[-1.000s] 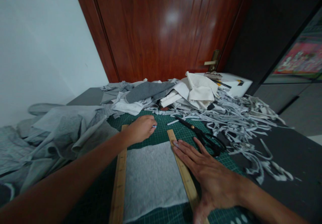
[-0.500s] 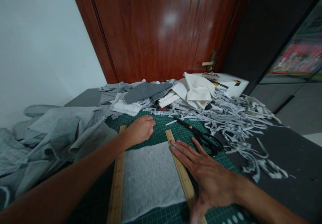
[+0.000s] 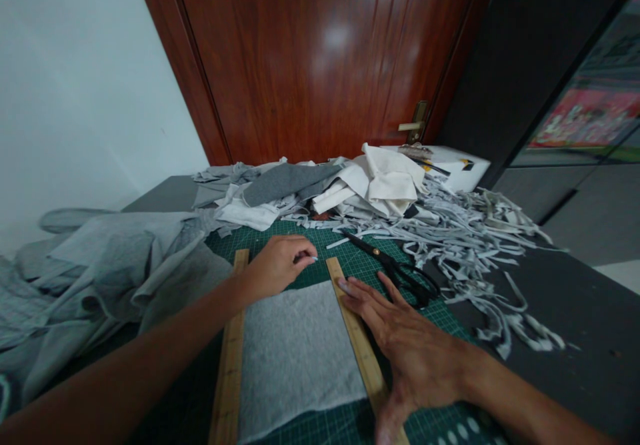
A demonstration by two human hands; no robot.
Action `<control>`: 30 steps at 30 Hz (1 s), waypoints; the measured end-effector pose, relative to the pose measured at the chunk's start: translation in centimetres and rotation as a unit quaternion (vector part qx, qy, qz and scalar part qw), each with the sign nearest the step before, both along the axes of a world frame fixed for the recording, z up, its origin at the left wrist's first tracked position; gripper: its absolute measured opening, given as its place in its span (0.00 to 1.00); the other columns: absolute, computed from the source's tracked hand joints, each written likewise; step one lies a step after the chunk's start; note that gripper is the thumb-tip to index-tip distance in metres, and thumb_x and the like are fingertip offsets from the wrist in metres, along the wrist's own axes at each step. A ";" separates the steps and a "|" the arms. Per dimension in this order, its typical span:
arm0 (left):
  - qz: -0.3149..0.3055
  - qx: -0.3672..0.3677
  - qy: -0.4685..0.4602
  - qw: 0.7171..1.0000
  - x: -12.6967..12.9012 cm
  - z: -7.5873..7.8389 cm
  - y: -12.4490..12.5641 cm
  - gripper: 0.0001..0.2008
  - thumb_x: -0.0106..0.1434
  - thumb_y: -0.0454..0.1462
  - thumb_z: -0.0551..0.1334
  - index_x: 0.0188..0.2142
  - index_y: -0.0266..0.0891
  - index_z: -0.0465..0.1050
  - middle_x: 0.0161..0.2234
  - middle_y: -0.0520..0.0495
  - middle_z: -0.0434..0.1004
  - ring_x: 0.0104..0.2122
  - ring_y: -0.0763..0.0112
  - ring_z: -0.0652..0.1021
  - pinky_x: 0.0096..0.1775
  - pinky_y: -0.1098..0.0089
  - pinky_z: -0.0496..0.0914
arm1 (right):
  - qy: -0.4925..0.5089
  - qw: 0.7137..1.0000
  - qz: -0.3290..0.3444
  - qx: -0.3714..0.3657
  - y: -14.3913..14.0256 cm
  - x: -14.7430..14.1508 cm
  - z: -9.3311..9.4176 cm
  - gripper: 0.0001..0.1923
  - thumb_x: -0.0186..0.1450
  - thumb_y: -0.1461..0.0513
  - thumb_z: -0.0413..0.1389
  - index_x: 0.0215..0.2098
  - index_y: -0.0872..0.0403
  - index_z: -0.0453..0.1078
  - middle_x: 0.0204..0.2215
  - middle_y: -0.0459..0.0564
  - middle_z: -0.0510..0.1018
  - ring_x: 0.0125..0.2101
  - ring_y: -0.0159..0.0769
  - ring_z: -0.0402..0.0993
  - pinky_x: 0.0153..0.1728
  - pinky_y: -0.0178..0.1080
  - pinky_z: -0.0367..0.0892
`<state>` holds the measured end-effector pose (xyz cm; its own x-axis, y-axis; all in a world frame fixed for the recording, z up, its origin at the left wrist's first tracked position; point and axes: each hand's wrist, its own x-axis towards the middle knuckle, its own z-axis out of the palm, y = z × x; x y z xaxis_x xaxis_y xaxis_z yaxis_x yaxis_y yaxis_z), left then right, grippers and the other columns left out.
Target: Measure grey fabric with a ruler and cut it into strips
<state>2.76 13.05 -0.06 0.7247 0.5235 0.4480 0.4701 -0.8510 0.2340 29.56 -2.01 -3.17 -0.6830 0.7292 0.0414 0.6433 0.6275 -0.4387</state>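
A light grey cloth rectangle (image 3: 295, 358) lies on a green cutting mat (image 3: 350, 238) between two wooden rulers. My right hand (image 3: 405, 345) rests flat, fingers spread, on the right ruler (image 3: 334, 270) along the cloth's right edge. My left hand (image 3: 275, 265) is curled at the cloth's far edge, just right of the left ruler (image 3: 230, 365). A small pale tip shows at its fingertips (image 3: 313, 258); I cannot tell what it is. Black scissors (image 3: 400, 271) lie on the mat just right of my right hand.
A heap of grey fabric (image 3: 115, 265) covers the table's left side. Folded white and grey fabric (image 3: 390, 178) is piled at the back. Several cut grey strips (image 3: 470, 238) spread to the right. A white box (image 3: 455, 165) stands before the wooden door (image 3: 320, 65).
My left hand has slid slightly toward me and rightward along the cloth's far edge. My right hand stays flat on the right ruler. The view has shifted a little.
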 end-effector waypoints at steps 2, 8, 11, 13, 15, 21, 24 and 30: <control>-0.053 -0.010 -0.022 0.998 0.2 0.0 -1.1 0.06 0.70 0.30 0.65 0.36 0.39 0.80 0.37 0.49 0.82 0.36 0.69 0.81 0.40 0.71 0.72 | -0.003 1.000 0.006 0.005 0.0 0.1 0.0 0.76 0.51 0.30 0.68 0.80 0.53 0.35 0.79 0.64 0.41 0.77 0.65 0.37 0.73 0.65 0.19; -0.142 0.023 -0.034 0.989 0.4 -1.2 -2.0 0.12 0.73 0.28 0.59 0.38 0.39 0.81 0.36 0.45 0.81 0.37 0.67 0.80 0.40 0.68 0.73 | -0.013 1.000 0.011 0.019 0.0 0.2 -0.1 0.76 0.52 0.31 0.68 0.80 0.54 0.34 0.79 0.66 0.45 0.77 0.65 0.39 0.73 0.64 0.21; -0.155 0.042 -0.035 0.986 0.5 -1.4 -1.7 0.14 0.74 0.28 0.57 0.39 0.39 0.81 0.36 0.45 0.82 0.37 0.66 0.80 0.41 0.66 0.74 | -0.013 1.000 0.004 0.019 0.1 0.1 0.0 0.77 0.51 0.33 0.70 0.81 0.52 0.33 0.79 0.64 0.43 0.76 0.65 0.39 0.73 0.65 0.20; -0.163 0.045 -0.037 0.985 0.6 -1.3 -1.6 0.14 0.75 0.29 0.56 0.39 0.39 0.80 0.36 0.44 0.83 0.37 0.66 0.80 0.41 0.66 0.74 | -0.016 1.000 0.001 0.012 0.1 0.1 0.0 0.76 0.51 0.34 0.71 0.81 0.51 0.33 0.79 0.63 0.43 0.77 0.65 0.39 0.73 0.64 0.20; -0.177 0.038 -0.036 0.983 0.8 -1.2 -1.6 0.14 0.76 0.30 0.56 0.38 0.39 0.80 0.36 0.44 0.83 0.37 0.66 0.80 0.40 0.66 0.73 | -0.017 1.000 0.000 0.007 0.1 0.1 0.1 0.76 0.51 0.34 0.71 0.81 0.51 0.33 0.79 0.63 0.43 0.77 0.65 0.38 0.73 0.64 0.20; -0.217 -0.029 -0.028 0.975 1.5 -1.0 -1.9 0.17 0.78 0.32 0.53 0.37 0.40 0.80 0.35 0.43 0.84 0.38 0.64 0.81 0.43 0.64 0.73 | -0.013 1.000 0.006 -0.003 0.1 0.2 0.2 0.75 0.54 0.34 0.70 0.81 0.51 0.32 0.79 0.63 0.40 0.77 0.63 0.36 0.72 0.64 0.17; -0.227 -0.037 -0.016 0.973 1.9 -0.9 -2.0 0.18 0.77 0.31 0.52 0.36 0.40 0.80 0.34 0.44 0.84 0.37 0.64 0.81 0.43 0.64 0.72 | -0.014 1.000 0.007 0.000 0.2 0.2 0.2 0.73 0.56 0.35 0.70 0.81 0.51 0.31 0.79 0.63 0.41 0.77 0.63 0.37 0.72 0.64 0.18; -0.222 -0.017 -0.025 0.975 2.6 -0.5 -1.6 0.16 0.75 0.29 0.55 0.33 0.40 0.78 0.32 0.48 0.81 0.35 0.68 0.78 0.41 0.68 0.71 | -0.015 1.000 0.002 0.000 0.1 0.1 0.4 0.75 0.53 0.34 0.71 0.81 0.51 0.32 0.79 0.63 0.42 0.77 0.65 0.38 0.73 0.65 0.20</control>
<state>5.34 11.43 -0.52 0.8608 0.1781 0.4768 0.0445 -0.9595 0.2782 29.65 -1.92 -2.79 -0.6872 0.7262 0.0205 0.6535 0.6303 -0.4192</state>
